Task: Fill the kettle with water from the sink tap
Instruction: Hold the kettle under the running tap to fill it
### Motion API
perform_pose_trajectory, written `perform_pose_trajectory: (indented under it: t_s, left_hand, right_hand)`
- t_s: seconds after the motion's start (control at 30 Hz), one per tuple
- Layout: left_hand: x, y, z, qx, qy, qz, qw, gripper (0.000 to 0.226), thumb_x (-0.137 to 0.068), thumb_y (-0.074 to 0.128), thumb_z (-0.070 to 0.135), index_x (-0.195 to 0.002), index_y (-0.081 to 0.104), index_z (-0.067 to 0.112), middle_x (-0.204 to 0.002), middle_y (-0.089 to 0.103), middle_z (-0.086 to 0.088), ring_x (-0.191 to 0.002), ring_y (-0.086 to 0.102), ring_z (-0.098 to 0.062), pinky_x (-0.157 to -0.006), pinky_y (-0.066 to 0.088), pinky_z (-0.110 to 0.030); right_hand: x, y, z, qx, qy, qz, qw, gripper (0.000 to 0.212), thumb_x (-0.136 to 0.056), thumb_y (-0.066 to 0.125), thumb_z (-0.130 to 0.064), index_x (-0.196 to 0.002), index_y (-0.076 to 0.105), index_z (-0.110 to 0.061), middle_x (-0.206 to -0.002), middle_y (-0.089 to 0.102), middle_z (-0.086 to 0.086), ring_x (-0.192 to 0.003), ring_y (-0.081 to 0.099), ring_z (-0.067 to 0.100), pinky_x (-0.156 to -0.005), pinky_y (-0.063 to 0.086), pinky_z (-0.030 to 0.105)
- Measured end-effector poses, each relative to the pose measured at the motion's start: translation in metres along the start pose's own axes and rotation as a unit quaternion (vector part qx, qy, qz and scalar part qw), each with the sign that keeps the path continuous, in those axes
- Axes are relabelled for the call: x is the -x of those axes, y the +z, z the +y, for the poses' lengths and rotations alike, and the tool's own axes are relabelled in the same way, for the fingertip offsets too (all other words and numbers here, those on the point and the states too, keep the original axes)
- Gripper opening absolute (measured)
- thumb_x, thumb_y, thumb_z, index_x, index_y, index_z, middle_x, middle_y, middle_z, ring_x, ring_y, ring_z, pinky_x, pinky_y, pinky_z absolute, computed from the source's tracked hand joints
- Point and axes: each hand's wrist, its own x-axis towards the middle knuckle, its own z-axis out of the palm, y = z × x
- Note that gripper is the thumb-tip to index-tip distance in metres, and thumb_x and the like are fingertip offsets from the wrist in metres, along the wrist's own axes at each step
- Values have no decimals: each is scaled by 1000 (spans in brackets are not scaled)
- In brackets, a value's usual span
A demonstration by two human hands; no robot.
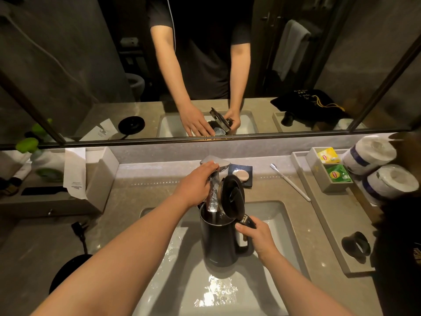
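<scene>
A: Which step are we at?

B: Filling, I'd say. The black electric kettle (222,238) stands upright in the sink basin (282,215), lid (232,195) flipped up toward the back-right, mouth right under the tap spout (214,197). A thin stream looks to be running from the spout into the opening. Can't see the water level inside, too dark.

A: Hands?

B: Left hand (196,185) is stretched fwd over the basin, palm down, fingers curled over the tap lever (216,164), resting on top rather than pinching it. Right hand (257,238) is wrapped round the kettle handle (247,226) on the kettle's right side, thumb on top near the lid hinge, closed firmly on it. Both forearms run in from the bottom of the view.

A: Next move?

B: Prob. hold the kettle steady till it's full enough, then push the lever shut w/ the left hand before lifting. The lid will need closing too. The basin is wet, w/ puddles near the front, so the kettle's base could slip; keep the right-hand grip tight. The kettle base plate (68,277) sits on the counter (127,201) to the left, well apart.
</scene>
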Motion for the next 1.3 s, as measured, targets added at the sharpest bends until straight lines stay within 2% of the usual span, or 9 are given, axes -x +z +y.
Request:
perform_pose_trajectory:
  t_s: [0.13, 0.23, 0.4, 0.67, 0.9, 1.1, 1.2, 1.3]
  left_hand:
    - [0, 1, 0, -1, -2, 3, 1000, 59, -89, 49, 12, -141, 32, 36, -153, 32, 5, -135, 35, -20, -106, 31, -38]
    - [0, 1, 0, 1, -5, 1, 1000, 60, -88, 49, 12, -140, 33, 36, -153, 32, 5, -135, 35, -20, -106, 31, -38]
    - [0, -1, -1, 2, -2, -5, 1000, 61, -87, 49, 9, -141, 34, 35, -153, 32, 5, -135, 34, -19, -106, 30, -36]
    - [2, -2, 3, 3, -4, 0, 1000, 60, -88, 49, 10, -141, 34, 34, -153, 32, 4, -135, 34, -21, -107, 32, -41]
    - [3, -3, 4, 3, -7, 1, 1000, 60, -89, 50, 10, -141, 33, 35, -153, 31, 5, -136, 34, -20, -107, 33, -41]
    - [3, -3, 4, 6, -6, 1, 1000, 60, -89, 49, 10, -141, 33, 36, -153, 31, 5, -136, 34, -20, -106, 32, -40]
    - [3, -3, 4, 6, -8, 1, 1000, 60, -89, 49, 10, -142, 33, 35, -153, 31, 5, -136, 33, -20, -106, 32, -39]
    - [3, -4, 5, 8, -5, -1, 1000, 60, -90, 49, 10, -142, 33, 34, -153, 31, 4, -136, 32, -20, -107, 32, -41]
  right_hand:
    - [-2, 0, 2, -2, 1, 1, 1000, 13, -73, 80, -16, -81, 72, -9, -61, 65, -4, -63, 57, 16, -63, 48, 34]
    - [-2, 1, 2, -4, 2, 1, 1000, 21, -70, 80, -20, -83, 72, -7, -63, 65, -2, -62, 57, 16, -63, 47, 35]
    - [-5, 0, 4, -1, 5, -1, 1000, 10, -76, 79, -11, -76, 70, -16, -56, 66, -10, -60, 57, 14, -64, 47, 35]
    - [-7, -1, 6, 6, 3, 0, 1000, 9, -75, 79, -18, -78, 71, -15, -57, 66, -11, -63, 58, 16, -64, 49, 35]
    - [-7, 0, 7, 8, 1, -2, 1000, 26, -63, 78, -32, -78, 71, -11, -58, 64, -7, -62, 57, 17, -62, 49, 35]
    - [-9, 1, 10, 10, 4, -3, 1000, 25, -63, 78, -35, -75, 70, -15, -57, 64, -8, -62, 57, 17, -61, 50, 33]
    - [-11, 1, 11, 10, 4, -2, 1000, 25, -63, 79, -34, -76, 71, -14, -57, 65, -9, -62, 58, 15, -62, 50, 33]
    - [-13, 0, 12, 15, 4, -1, 1000, 19, -72, 80, -25, -79, 71, -10, -56, 65, -10, -62, 58, 15, -61, 50, 32]
